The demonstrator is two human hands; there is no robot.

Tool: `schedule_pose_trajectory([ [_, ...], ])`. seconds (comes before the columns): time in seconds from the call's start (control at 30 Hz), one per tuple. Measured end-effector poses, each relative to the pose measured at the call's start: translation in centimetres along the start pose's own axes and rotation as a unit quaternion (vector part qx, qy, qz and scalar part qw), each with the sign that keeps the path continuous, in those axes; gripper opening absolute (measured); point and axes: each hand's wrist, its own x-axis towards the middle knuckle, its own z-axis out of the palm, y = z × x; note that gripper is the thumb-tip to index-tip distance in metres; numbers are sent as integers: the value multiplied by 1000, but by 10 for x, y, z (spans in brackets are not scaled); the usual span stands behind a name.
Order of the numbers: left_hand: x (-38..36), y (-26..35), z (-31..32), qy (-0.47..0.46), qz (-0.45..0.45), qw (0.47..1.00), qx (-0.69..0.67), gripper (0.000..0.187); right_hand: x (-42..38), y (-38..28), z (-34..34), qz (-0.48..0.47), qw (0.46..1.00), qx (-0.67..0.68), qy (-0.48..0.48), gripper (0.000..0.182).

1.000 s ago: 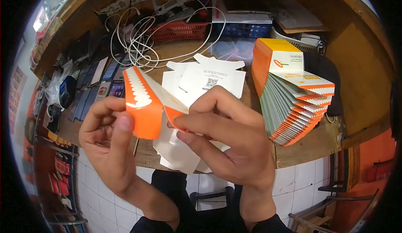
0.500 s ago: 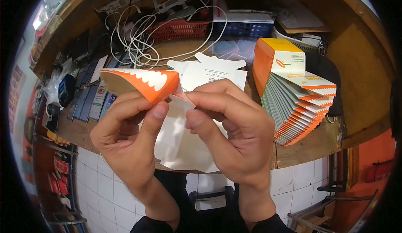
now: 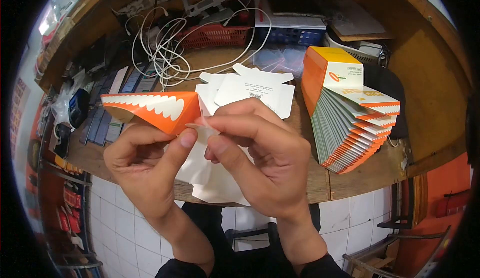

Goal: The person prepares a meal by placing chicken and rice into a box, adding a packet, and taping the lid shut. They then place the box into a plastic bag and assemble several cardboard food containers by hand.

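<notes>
Held above the table edge is a partly folded paper carton [image 3: 185, 110], orange with a white scalloped pattern. My left hand [image 3: 145, 163] pinches its lower orange edge between thumb and fingers. A white flap at the carton's end is gripped by the thumb and fingertips of my right hand [image 3: 265, 158]. The hands are close together, and the fingers hide part of the flap. Behind and below them lie white flat cartons [image 3: 272, 90], one with small print. At the right, a stack of orange and white folded cartons [image 3: 345, 133] leans fanned out beside a yellow-topped orange carton [image 3: 314, 73].
A tangle of white cables [image 3: 160, 53] lies at the back left, near a red basket [image 3: 215, 36]. Behind stands a blue basket [image 3: 295, 34]. Several phones [image 3: 107, 120] lie at the left. A stool [image 3: 252, 233] shows below the wooden table [image 3: 360, 188].
Both hands have shifted left and slightly down with the carton, which now lies more level. The right hand still pinches the flap.
</notes>
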Motion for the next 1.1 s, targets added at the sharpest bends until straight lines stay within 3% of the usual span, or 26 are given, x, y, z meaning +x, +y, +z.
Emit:
schedule_pose_trajectory([
  [0.27, 8, -2, 0, -49, 41, 993, 102, 16, 4, -1, -4, -88, 983, -157, -34, 21],
  [0.4, 8, -1, 1, -66, 29, 982, 176, 13, 2, 5, 0, -93, 980, -176, 2, 20],
  [0.6, 2, -15, 14, 1, 50, 998, 34, 9, 2, -3, 4, -103, 972, -211, 24, 20],
  [0.8, 1, -13, 22, -38, 77, 989, 124, 18, 3, -3, -5, -122, 961, -244, 45, 20],
  [0.9, -3, -11, 31, -25, 35, 993, 108, 20, 2, -4, -10, -124, 958, -250, 60, 19],
  [1.0, -7, -15, 41, -45, 73, 994, 68, 21, 1, -4, -14, -134, 953, -258, 81, 19],
  [1.1, -12, -13, 43, -49, -9, 998, 33, 26, 0, 0, -16, -157, 940, -288, 89, 18],
])
